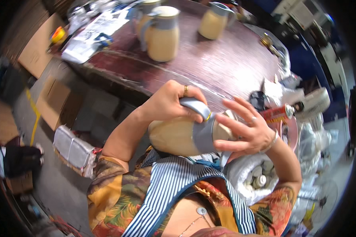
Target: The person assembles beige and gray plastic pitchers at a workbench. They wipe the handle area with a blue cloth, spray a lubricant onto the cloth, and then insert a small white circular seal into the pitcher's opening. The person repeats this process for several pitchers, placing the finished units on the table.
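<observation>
A cream thermos jug with a grey collar lies tilted nearly sideways in front of my chest, its top toward the right. My left hand is closed round its grey handle. Over the jug's cream lid is my right hand, fingers stretched and spread; its palm hides part of the lid, and firm contact is hard to judge. On the table stand a lidded cream jug, another jug partly behind it, and a jug whose top shows no cream lid.
A white-lined container holding several lids stands at my right, near a red spray can and a white fan. Papers cover the table's far left. Cardboard boxes and a tied bundle are on the floor at left.
</observation>
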The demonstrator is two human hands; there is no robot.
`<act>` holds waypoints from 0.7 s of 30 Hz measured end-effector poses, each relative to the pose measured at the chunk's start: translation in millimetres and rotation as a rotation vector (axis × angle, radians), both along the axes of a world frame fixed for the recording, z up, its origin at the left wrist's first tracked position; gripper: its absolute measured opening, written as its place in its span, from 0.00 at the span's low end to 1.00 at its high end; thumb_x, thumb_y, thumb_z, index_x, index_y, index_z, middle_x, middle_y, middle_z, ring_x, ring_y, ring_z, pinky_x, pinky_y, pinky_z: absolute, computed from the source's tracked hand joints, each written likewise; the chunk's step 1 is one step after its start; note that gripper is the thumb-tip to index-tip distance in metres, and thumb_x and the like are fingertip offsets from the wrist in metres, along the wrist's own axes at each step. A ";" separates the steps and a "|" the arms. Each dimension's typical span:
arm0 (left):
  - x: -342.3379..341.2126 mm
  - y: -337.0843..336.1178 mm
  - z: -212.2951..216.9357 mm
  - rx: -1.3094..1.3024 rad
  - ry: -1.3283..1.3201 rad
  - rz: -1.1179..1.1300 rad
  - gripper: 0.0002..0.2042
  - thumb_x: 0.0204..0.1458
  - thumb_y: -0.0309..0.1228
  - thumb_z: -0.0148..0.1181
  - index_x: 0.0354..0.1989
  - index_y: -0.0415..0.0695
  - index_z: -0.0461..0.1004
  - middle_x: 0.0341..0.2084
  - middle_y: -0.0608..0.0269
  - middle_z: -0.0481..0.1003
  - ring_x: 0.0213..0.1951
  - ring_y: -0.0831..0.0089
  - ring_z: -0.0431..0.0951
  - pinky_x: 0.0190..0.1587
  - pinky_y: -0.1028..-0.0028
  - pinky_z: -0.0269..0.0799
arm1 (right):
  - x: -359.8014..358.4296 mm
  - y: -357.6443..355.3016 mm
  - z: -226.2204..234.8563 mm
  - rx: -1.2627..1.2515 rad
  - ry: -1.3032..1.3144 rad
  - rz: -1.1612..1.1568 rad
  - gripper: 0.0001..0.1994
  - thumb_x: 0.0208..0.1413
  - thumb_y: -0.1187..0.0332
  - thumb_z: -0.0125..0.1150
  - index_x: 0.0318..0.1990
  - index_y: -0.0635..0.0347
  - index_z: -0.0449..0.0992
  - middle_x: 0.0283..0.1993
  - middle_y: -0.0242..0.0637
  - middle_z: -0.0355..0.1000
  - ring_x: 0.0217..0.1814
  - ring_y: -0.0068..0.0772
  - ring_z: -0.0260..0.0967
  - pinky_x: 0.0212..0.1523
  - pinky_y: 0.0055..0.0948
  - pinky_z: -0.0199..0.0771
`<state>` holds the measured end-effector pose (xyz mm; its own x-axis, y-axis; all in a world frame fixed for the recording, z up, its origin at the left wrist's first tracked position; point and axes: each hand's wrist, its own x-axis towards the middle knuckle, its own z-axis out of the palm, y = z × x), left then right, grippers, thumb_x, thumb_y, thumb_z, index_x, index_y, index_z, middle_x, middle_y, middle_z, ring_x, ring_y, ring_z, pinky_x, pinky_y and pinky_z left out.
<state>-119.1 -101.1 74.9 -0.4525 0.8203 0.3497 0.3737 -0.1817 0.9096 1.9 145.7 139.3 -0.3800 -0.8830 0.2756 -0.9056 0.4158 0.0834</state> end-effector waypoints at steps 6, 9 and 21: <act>44.8 34.5 -5.1 0.188 0.142 0.447 0.19 0.37 0.34 0.78 0.37 0.41 0.78 0.29 0.56 0.80 0.31 0.69 0.82 0.35 0.73 0.76 | 15.4 0.5 2.7 -0.253 -0.104 -0.458 0.28 0.57 0.54 0.55 0.58 0.66 0.68 0.57 0.55 0.66 0.57 0.61 0.64 0.59 0.52 0.65; 51.7 64.8 -21.5 0.331 0.439 0.658 0.19 0.39 0.30 0.77 0.39 0.42 0.76 0.26 0.56 0.78 0.28 0.67 0.81 0.31 0.73 0.75 | 0.9 7.8 -6.6 -0.305 0.039 -0.686 0.30 0.55 0.57 0.56 0.61 0.67 0.65 0.58 0.53 0.64 0.59 0.61 0.61 0.61 0.51 0.62; -113.4 89.3 -98.7 0.224 0.343 1.423 0.15 0.45 0.34 0.74 0.38 0.45 0.76 0.24 0.54 0.78 0.27 0.57 0.79 0.31 0.65 0.72 | -107.7 59.2 -141.7 -0.749 -0.588 -1.021 0.35 0.57 0.59 0.65 0.69 0.56 0.57 0.72 0.51 0.49 0.67 0.52 0.61 0.64 0.41 0.65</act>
